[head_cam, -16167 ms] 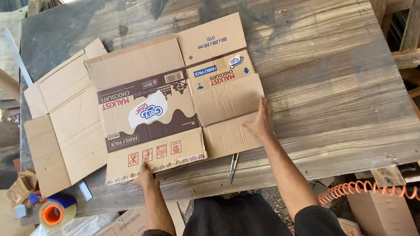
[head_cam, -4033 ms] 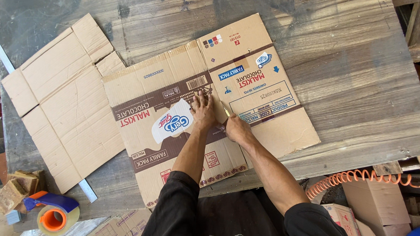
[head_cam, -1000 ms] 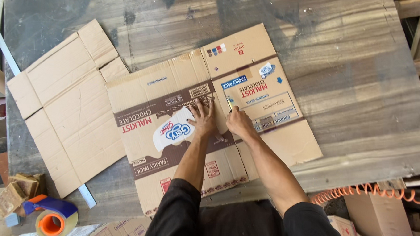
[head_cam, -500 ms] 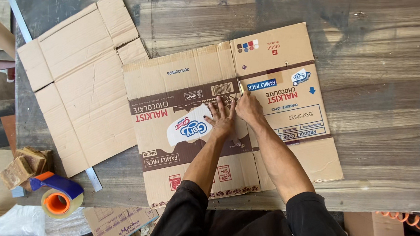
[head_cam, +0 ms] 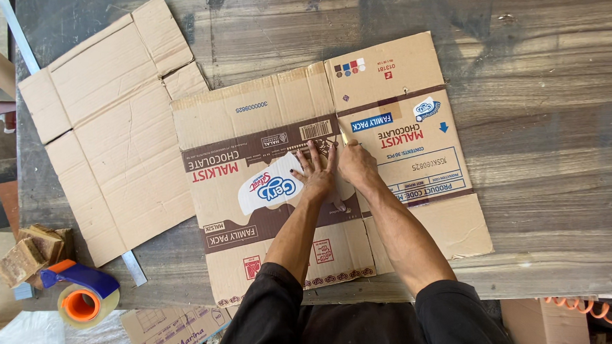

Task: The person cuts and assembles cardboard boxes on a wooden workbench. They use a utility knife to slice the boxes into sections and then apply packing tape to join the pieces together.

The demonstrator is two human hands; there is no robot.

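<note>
1. The tabletop (head_cam: 543, 100) fills my view: weathered grey wood planks, with its near edge at the bottom.
2. A plain flattened carton (head_cam: 108, 129) lies at the left, flaps spread, one corner tucked just under the printed one. A thin metal strip pokes out from beneath its lower edge.
3. The printed carton (head_cam: 267, 115) lies flat across the middle of the tabletop, brown and tan, opened out, its lower flaps reaching the near edge. I judge it light and stiff along the panels but ready to bend at the creases; being thin and flat on wood, it would slide easily, so it is best pinned by a palm on a panel or lifted at a free flap edge.
4. My left hand (head_cam: 314, 174) is spread, fingers splayed, pressing flat on the printed carton near the crease between two panels.
5. My right hand (head_cam: 356, 166) sits just beside the left, fingers drawn together around a slim blade (head_cam: 344, 136) whose tip rests on the crease line; the grip itself is partly hidden.
6. A tape dispenser (head_cam: 80, 293) with an orange core lies off the tabletop at lower left, beside some wood blocks (head_cam: 31, 253).
</note>
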